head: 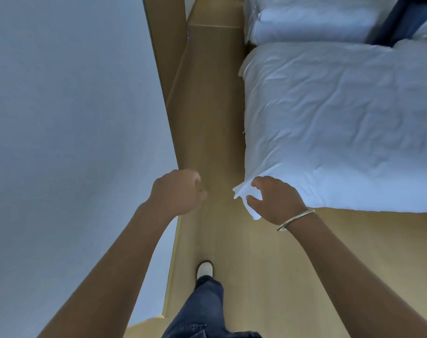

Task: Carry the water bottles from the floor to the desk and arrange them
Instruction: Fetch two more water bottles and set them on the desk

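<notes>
Water bottles: none visible anywhere in the head view, and no desk visible either, so their position cannot be established from this frame.

Largest feature is the pale wall (pixel 68 113), filling the left side. Next, a bed with a rumpled white duvet (pixel 341 123) occupies the right, with white pillows (pixel 312 23) beyond it. Between wall and bed runs a narrow strip of light wooden floor (pixel 214 113), bounded on the left by a wooden baseboard (pixel 173 76). The floor strip shows no objects on it within view.

The person stands in this strip; a leg in blue jeans (pixel 202 308) and a white shoe (pixel 204 269) are visible below.

Left hand (pixel 177 191): fingers curled inward, nothing in them, held over the floor strip near the wall. Right hand (pixel 273 198): fingers loosely spread and empty, next to the hanging corner of the duvet; contact with the fabric cannot be confirmed. A metal bangle (pixel 295 219) sits on the right wrist.

Assessment: no bottle is in hand and no arranged bottles are shown. Progress cannot be credited on this evidence; locating, carrying and arranging appear to remain outstanding.
</notes>
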`<state>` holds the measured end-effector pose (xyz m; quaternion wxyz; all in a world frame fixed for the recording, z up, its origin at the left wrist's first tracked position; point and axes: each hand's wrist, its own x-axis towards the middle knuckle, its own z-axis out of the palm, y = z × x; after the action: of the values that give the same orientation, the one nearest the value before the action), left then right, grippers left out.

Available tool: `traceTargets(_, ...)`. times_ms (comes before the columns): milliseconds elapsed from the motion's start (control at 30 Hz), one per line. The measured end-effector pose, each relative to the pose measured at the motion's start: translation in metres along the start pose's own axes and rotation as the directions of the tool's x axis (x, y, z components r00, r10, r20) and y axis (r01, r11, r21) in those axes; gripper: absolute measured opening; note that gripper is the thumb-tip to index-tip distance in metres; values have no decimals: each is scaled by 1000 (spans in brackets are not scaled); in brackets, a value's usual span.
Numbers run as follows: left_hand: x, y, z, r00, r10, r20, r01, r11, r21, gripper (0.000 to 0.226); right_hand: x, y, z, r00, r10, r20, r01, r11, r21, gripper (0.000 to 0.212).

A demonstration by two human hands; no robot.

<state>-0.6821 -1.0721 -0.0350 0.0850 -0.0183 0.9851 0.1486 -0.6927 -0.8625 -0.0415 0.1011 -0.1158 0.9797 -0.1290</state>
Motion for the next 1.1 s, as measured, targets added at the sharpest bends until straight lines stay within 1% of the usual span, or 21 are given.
traceTargets(167,95,1,-27,998,61,2,-61,998,-35,32,75,-6,-24,998,46,-31,-45,999,17,32)
traceTargets(300,151,6,-41,994,106,12,-105,992,-67,33,122,-3,-39,992,101,-82,-96,993,64,31)
traceTargets(467,212,1,-50,993,111,34,-109,993,-54,33,181,9,-44,993,111,-50,-107,991,74,32)
traceTargets(600,270,-1,-58,995,93,38,-91,994,-54,33,240,22,-48,995,68,-72,-62,995,82,33)
traceTargets(733,344,0,-66,997,50,63,-46,997,-57,37,319,46,-58,996,43,-77,-36,995,88,34)
traceTargets(867,427,7,-80,999,15,36,-14,999,-32,38,408,72,-78,993,17,-113,-8,996,85,32)
traceTargets(1000,506,19,-98,998,-37,48,38,999,-26,39,494,94,-103,997,-3,-81,9,997,81,30)
traceTargets(1100,553,17,-107,996,-89,8,90,992,-86,38,554,101,-116,997,-58,-57,62,996,67,32)
